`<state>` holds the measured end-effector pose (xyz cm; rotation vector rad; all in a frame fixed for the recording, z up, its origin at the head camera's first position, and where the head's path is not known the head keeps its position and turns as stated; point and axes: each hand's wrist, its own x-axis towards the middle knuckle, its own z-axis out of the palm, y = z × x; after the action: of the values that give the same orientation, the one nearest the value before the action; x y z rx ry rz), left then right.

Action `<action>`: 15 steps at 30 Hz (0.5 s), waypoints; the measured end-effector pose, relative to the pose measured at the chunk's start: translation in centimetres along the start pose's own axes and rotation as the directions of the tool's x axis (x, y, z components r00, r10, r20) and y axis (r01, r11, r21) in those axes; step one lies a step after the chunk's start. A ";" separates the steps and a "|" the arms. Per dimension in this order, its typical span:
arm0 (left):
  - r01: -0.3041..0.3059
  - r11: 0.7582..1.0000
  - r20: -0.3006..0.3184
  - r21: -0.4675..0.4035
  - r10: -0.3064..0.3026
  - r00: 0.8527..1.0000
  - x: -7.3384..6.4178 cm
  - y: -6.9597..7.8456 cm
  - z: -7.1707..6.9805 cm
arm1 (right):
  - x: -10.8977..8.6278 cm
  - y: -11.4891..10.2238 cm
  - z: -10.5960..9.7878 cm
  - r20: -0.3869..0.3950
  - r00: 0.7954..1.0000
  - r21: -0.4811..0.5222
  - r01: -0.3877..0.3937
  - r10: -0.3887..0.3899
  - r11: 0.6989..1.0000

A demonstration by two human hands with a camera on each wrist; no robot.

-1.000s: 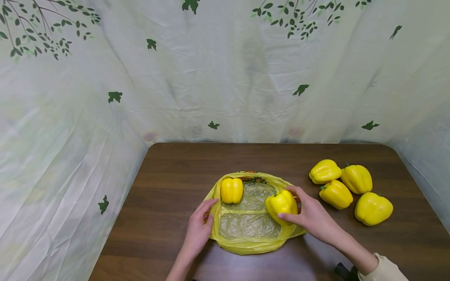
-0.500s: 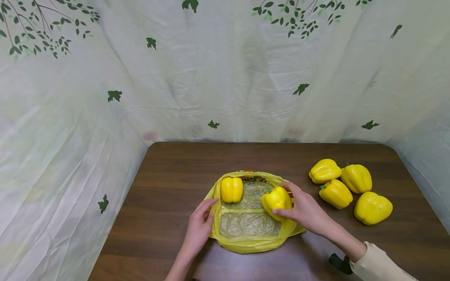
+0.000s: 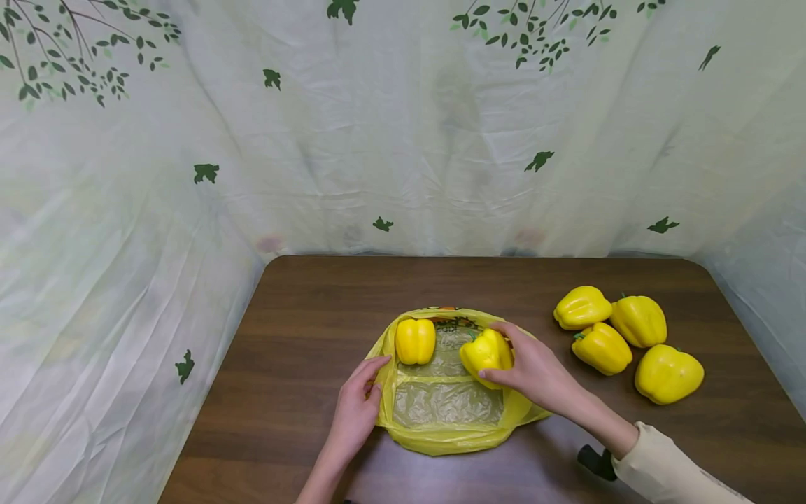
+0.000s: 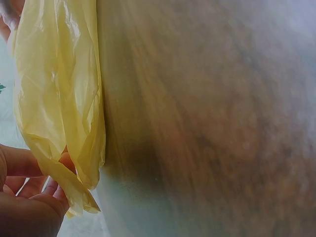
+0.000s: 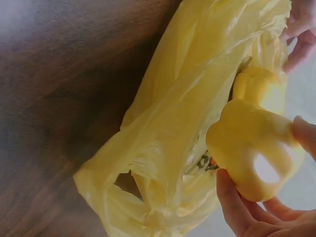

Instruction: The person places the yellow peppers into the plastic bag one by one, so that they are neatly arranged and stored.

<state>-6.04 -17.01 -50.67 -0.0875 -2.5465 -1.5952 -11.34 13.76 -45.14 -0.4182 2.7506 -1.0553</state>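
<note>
A yellow plastic bag (image 3: 441, 442) lies on the table with its mouth spread wide. Inside it, at the far left, sits one yellow bell pepper (image 3: 415, 341). My right hand (image 3: 535, 367) grips a second yellow bell pepper (image 3: 488, 355) between thumb and fingers, over the right half of the bag's mouth; its green stem points away to the left. At the bag's left rim my left hand (image 3: 360, 402) holds the edge, and in the left wrist view the plastic (image 4: 59, 98) passes between its thumb and fingers.
Several more yellow bell peppers (image 3: 602, 348) lie grouped on the right of the brown wooden table (image 3: 302, 308). A pale cloth (image 3: 428, 140) with printed leaves hangs behind and beside the table. A black object (image 3: 597, 463) shows at the right cuff.
My right hand has moved left and slightly away from me with the bell pepper, farther over the bag. The left hand and the other peppers have stayed in place.
</note>
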 end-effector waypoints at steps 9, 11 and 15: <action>-0.001 1.000 -0.001 0.018 0.001 1.000 0.0 0.0 0.1 | 1.1 -0.4 0.3 0.016 1.000 0.004 0.005 -0.005 1.000; -0.003 1.000 -0.002 0.021 0.003 1.000 0.0 0.0 0.1 | 1.3 -0.5 0.4 0.022 1.000 0.005 -0.002 0.002 1.000; -0.014 0.999 -0.001 0.034 0.014 1.000 0.0 0.1 0.1 | 1.9 -0.5 0.7 0.028 1.000 0.002 -0.006 0.006 1.000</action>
<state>-6.07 -16.91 -50.62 -0.1011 -2.5648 -1.5459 -12.80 12.31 -45.42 -0.4206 2.7249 -1.0423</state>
